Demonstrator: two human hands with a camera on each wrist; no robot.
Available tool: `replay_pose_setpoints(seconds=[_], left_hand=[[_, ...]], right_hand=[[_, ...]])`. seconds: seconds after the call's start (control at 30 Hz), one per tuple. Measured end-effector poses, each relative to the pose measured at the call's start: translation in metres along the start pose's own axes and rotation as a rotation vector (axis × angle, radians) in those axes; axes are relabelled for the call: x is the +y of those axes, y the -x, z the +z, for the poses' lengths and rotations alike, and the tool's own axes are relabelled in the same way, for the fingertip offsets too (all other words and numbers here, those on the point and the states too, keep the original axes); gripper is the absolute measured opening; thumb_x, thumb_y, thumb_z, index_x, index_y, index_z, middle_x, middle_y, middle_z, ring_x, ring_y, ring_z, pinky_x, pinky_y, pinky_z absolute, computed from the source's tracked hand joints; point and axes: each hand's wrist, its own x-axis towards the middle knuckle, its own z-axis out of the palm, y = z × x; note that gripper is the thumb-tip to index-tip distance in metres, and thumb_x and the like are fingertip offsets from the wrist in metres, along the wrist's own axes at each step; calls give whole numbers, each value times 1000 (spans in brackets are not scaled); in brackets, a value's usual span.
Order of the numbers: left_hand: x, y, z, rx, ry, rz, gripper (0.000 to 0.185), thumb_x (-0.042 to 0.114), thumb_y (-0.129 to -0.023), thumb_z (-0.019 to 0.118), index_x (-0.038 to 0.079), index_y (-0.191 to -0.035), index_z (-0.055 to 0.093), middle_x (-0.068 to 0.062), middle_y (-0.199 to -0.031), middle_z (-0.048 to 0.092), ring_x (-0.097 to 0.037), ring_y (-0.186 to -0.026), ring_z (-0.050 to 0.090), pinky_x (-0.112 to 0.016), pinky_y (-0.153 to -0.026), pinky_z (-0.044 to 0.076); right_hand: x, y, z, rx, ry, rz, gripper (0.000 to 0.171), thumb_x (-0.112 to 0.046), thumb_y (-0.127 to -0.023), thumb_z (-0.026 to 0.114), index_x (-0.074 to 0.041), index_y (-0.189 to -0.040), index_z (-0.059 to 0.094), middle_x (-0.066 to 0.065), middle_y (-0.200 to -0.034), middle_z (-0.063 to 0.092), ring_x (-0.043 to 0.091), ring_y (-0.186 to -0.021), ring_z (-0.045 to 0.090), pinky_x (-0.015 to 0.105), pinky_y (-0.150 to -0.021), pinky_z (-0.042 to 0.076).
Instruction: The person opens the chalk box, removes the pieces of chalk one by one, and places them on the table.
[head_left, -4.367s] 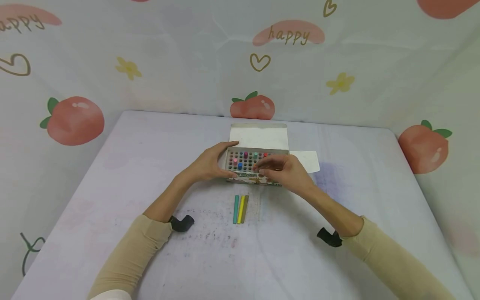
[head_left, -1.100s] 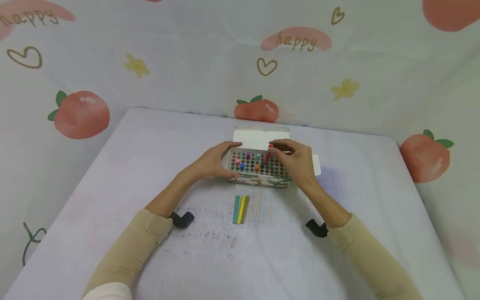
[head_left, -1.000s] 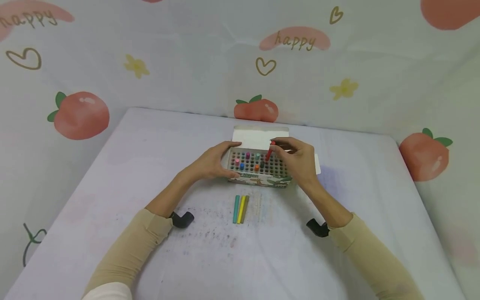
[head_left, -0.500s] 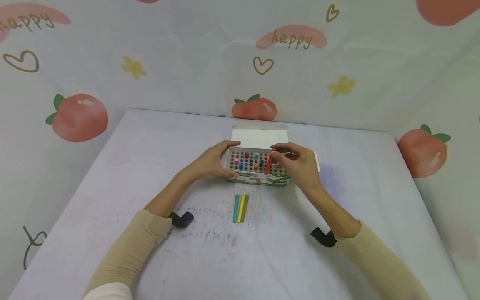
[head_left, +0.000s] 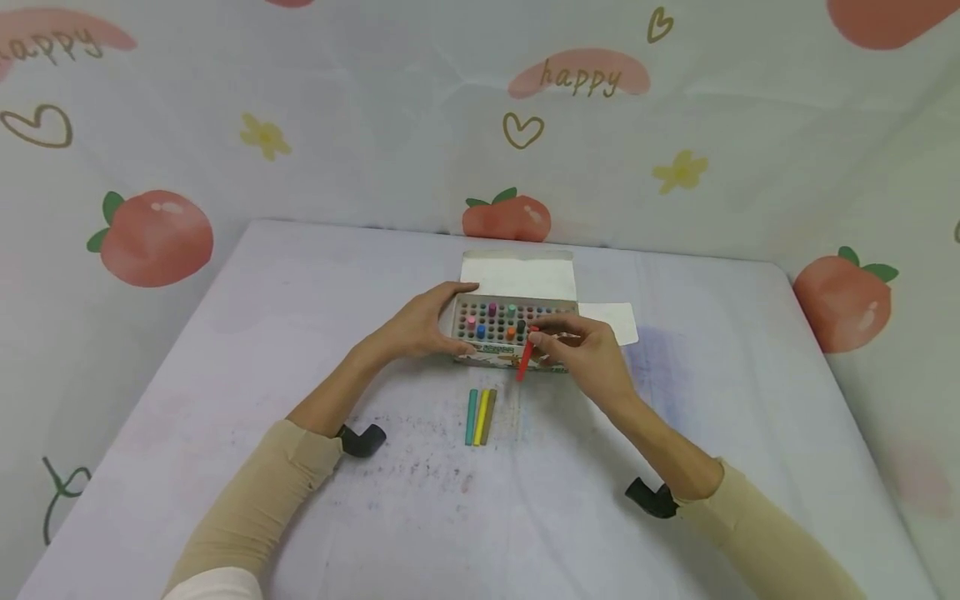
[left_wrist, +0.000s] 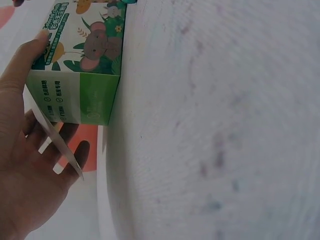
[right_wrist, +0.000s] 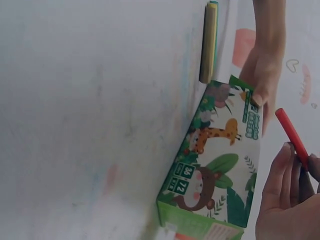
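A chalk box [head_left: 491, 358] with animal pictures stands at the middle of the table, its white lid [head_left: 517, 277] folded back. My left hand [head_left: 416, 325] holds the box's left end, thumb on the front face and fingers behind; a side flap lies across those fingers in the left wrist view. Between thumb and fingertips my right hand [head_left: 596, 358] pinches a red chalk stick [head_left: 526, 357], tilted, its lower end out past the box's front. Several chalks stand in the holes, among them a pink one [head_left: 471, 322], a blue one [head_left: 481, 332] and an orange one [head_left: 511, 333].
In front of the box a teal chalk [head_left: 471, 417], a yellow chalk [head_left: 480, 418] and a brown chalk [head_left: 489, 417] lie side by side. A white side flap [head_left: 611, 323] sticks out at the box's right. Chalk smudges mark the white tablecloth [head_left: 420, 517].
My right hand has drawn the red chalk out of its hole and carried it forward over the box's front edge. Earlier that hand was at the orange chalk. My left hand keeps its place.
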Motion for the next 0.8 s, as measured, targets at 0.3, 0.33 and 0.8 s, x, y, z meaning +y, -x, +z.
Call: replay_pose_setpoints(seconds=[0.3, 0.33, 0.8], left_hand=[[3, 1, 1, 0, 7, -7, 103, 38, -70, 91, 16, -153, 36, -7, -134, 53, -23, -117, 49, -47, -104, 38], [3, 1, 1, -2, 9, -9, 103, 38, -70, 91, 16, -153, 36, -7, -134, 53, -23, -116, 50, -47, -103, 38], [4, 0, -1, -9, 12, -24, 103, 39, -70, 91, 17, -153, 35, -6, -133, 53, -23, -115, 50, -45, -103, 38]], right_hand=[[12, 13, 9, -74, 0, 99, 27, -13, -91, 74, -1, -114, 71, 12, -97, 74, 38, -83, 70, 49, -73, 56], [14, 14, 10, -84, -1, 107, 26, -13, -91, 74, -1, -114, 71, 12, -97, 74, 37, -84, 71, 49, -72, 56], [31, 17, 24, -183, 18, 218, 25, -11, -92, 72, 3, -113, 71, 13, -101, 73, 24, -82, 71, 38, -69, 58]])
